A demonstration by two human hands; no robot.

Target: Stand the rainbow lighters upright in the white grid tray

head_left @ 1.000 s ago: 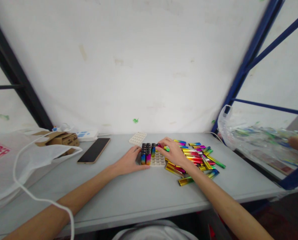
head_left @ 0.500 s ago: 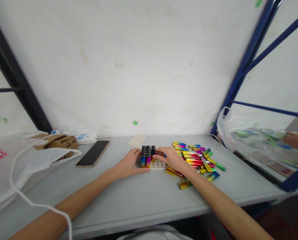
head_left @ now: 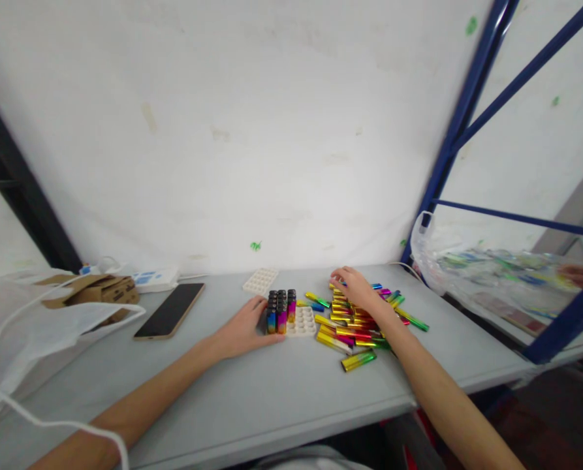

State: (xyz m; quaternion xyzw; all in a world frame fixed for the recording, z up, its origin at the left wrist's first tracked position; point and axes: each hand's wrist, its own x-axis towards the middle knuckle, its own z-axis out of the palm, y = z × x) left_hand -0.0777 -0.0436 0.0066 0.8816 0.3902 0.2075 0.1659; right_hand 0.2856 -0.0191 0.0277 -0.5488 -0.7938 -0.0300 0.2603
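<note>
A white tray with rows of holes [head_left: 305,322] lies on the table; its left part holds several upright lighters [head_left: 281,311] with black tops and shiny blue, purple and gold bodies. My left hand [head_left: 247,324] is closed around the tray's left side, fingers behind and thumb along the front. To the right of the tray spreads a loose pile of metallic lighters [head_left: 350,318] in gold, red, green and purple. At the pile's far edge my right hand [head_left: 350,284] has its fingers bent down around a yellow lighter [head_left: 331,286], mostly hidden by them.
A second white tray [head_left: 260,281] lies behind. On the left are a phone [head_left: 170,311], a cardboard box [head_left: 95,294], a white plastic bag [head_left: 66,339] and a white cable [head_left: 51,421]. At right stand a blue frame [head_left: 448,150] and clear plastic bags [head_left: 491,267]; another person's hand [head_left: 576,274] shows there.
My right hand has left the tray and moved right to the back of the lighter pile. A purple and gold lighter now shows upright where it was. My left hand stays at the tray.
</note>
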